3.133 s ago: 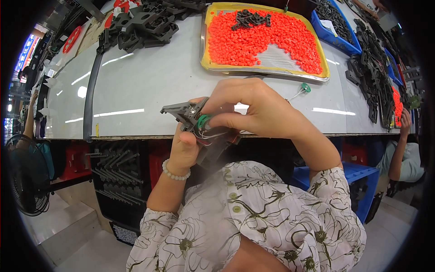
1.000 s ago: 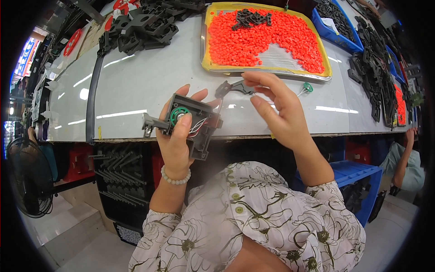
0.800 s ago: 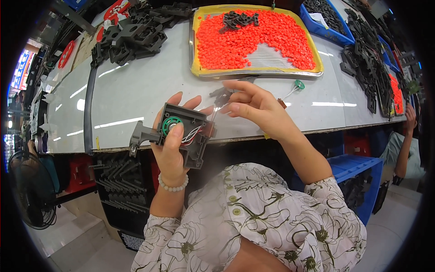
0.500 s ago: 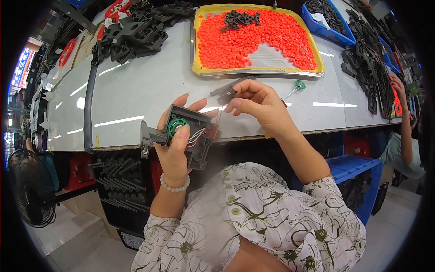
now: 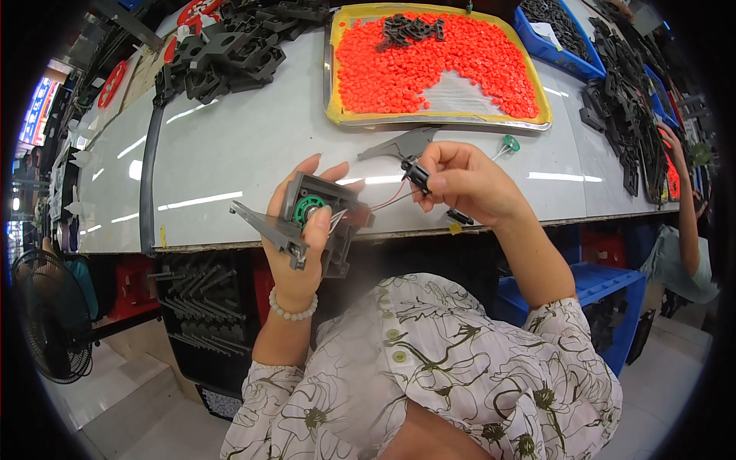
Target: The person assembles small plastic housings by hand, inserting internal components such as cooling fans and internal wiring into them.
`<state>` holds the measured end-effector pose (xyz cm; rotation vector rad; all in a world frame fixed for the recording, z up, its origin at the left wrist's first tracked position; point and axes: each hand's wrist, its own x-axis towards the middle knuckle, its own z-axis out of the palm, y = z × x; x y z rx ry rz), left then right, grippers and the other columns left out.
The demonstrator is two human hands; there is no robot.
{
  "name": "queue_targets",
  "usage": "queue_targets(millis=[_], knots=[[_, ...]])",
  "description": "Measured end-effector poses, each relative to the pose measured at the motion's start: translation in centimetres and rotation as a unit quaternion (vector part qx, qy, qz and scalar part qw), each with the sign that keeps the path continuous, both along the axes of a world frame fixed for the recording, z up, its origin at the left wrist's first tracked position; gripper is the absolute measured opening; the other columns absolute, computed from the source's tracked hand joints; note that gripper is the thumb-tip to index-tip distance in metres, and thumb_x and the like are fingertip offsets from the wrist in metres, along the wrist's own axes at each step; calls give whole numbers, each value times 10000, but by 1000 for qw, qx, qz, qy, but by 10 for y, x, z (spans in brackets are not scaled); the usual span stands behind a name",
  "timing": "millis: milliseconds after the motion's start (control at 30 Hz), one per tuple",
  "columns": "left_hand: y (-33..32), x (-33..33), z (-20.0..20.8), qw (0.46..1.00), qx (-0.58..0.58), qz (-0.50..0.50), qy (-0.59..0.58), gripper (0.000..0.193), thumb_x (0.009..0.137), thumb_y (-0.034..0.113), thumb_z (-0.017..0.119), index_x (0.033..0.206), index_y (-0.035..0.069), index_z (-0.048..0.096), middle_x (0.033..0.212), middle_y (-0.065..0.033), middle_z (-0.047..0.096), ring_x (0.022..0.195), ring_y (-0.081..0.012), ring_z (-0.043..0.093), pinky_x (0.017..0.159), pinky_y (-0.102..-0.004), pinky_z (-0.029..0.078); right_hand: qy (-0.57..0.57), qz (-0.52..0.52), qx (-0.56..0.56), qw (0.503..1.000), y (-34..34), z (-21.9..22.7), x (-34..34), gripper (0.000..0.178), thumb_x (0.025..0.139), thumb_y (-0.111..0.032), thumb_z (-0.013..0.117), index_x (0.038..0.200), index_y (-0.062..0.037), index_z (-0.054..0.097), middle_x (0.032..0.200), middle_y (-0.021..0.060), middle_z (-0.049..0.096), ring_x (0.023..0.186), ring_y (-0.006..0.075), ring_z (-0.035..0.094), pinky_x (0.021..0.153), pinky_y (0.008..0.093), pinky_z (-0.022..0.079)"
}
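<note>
My left hand (image 5: 303, 222) grips a dark grey plastic housing (image 5: 337, 249), its thumb pressed beside a green round speaker-like part (image 5: 309, 208) set in it. A narrow grey arm (image 5: 268, 230) sticks out from the housing on the left. Thin red and white wires run from the housing toward my right hand (image 5: 468, 180), whose thumb and fingers pinch a small black cylindrical part (image 5: 415, 175). Just beyond lies a flat grey plastic piece (image 5: 402, 143) on the table. Below my right hand, near the table edge, is a short black piece (image 5: 460, 218).
A yellow-edged tray (image 5: 437, 121) of small red pieces stands ahead. Grey plastic parts (image 5: 230, 57) are heaped far left, more dark parts (image 5: 625, 107) at right near a blue bin (image 5: 556, 54). A green round part with wires (image 5: 510, 143) lies right; another person's arm (image 5: 685, 192) is beyond.
My right hand has moved slightly right and down, and the black part in it is turned to show its side. My left hand has tilted the housing, with its narrow arm now slanting down.
</note>
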<state>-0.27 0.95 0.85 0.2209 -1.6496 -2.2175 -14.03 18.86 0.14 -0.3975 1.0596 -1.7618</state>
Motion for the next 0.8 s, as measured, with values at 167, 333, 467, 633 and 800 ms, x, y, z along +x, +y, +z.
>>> queue_targets(millis=[167, 333, 467, 633, 800], knots=[[-3, -8, -6, 996, 38, 64, 44, 448, 873, 45, 427, 1291, -62, 308, 1192, -264, 486, 1053, -337, 559, 832, -402, 518, -19, 14, -32, 999, -9, -2, 37, 165, 757, -56, 665, 810, -20, 512, 896, 149, 611, 785, 195, 617, 725, 293, 513], [4, -13, -8, 994, 1, 93, 63, 480, 855, 90, 437, 1293, -63, 311, 1186, -282, 481, 1060, -364, 546, 823, -400, 522, 27, 32, 46, 998, -24, -14, 53, 135, 767, -51, 653, 831, -47, 534, 825, 11, 576, 736, 81, 547, 669, 209, 450], [6, -13, -10, 994, -22, 93, 57, 512, 839, 135, 454, 1288, -70, 318, 1176, -299, 478, 1048, -384, 547, 794, -397, 538, 24, 63, 29, 997, -31, -11, 52, 144, 811, -167, 643, 849, -59, 556, 772, -36, 545, 686, 43, 493, 597, 192, 394], [6, -11, -11, 994, -27, 86, 64, 514, 839, 140, 459, 1289, -67, 320, 1171, -297, 483, 1055, -381, 544, 797, -395, 535, 2, 67, 24, 997, -38, -15, 54, 174, 804, -210, 662, 813, -76, 551, 726, -51, 529, 625, 22, 457, 538, 178, 342], [5, -11, -13, 992, -52, 88, 71, 513, 844, 136, 458, 1297, -57, 316, 1163, -291, 489, 1050, -366, 549, 796, -389, 535, -25, 53, 11, 998, -40, -21, 55, 177, 799, -207, 672, 802, -74, 555, 704, -29, 544, 602, 34, 469, 534, 179, 361]])
